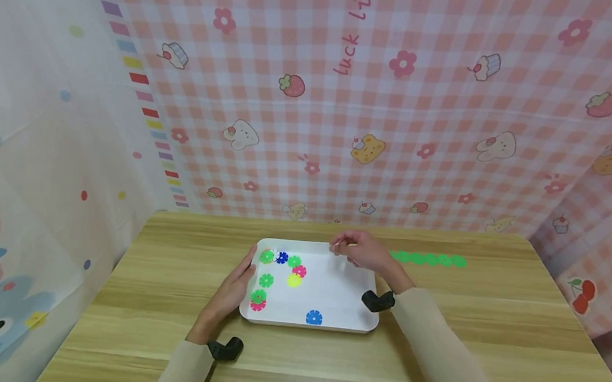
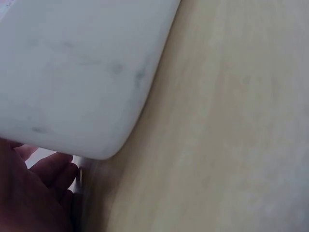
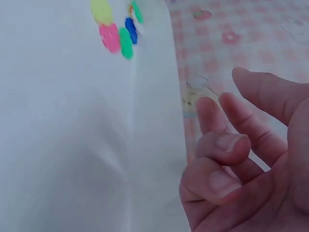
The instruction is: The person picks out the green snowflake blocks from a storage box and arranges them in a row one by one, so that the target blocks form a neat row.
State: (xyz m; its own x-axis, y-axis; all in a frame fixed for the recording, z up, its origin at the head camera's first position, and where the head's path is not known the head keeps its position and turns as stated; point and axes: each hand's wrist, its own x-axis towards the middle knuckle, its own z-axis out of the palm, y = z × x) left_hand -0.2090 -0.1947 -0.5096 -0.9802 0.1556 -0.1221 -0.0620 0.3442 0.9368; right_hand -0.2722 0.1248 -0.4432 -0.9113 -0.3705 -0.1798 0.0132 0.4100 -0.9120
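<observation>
- Resting along the left edge of the white tray (image 1: 331,308): left hand (image 1: 230,291), fingers straight and relaxed against the rim, holding nothing.
- Hovering over the tray's far right corner: right hand (image 1: 362,251), fingers loosely curled, thumb and forefinger close together; cannot tell from the head view whether anything small is pinched, and the right wrist view shows nothing between the fingers (image 3: 227,145).
- Lying flat on the wooden table (image 1: 486,316), near its middle: the tray, long side toward the person.
- Scattered inside the tray, mostly toward its left half: plastic snowflake discs (image 1: 266,280) in green, blue, pink and yellow; one blue disc (image 1: 314,317) apart from the rest near the front rim; a green disc overlapping a pink one at the front left.
- Laid on the table just right of the tray's far edge, beyond the right hand: a row of green discs (image 1: 429,258) joined edge to edge.
- Strapped at both wrists: black camera mounts (image 1: 225,349).
- Hung behind the table: pink checked cloth (image 1: 393,103) with cartoon prints.
</observation>
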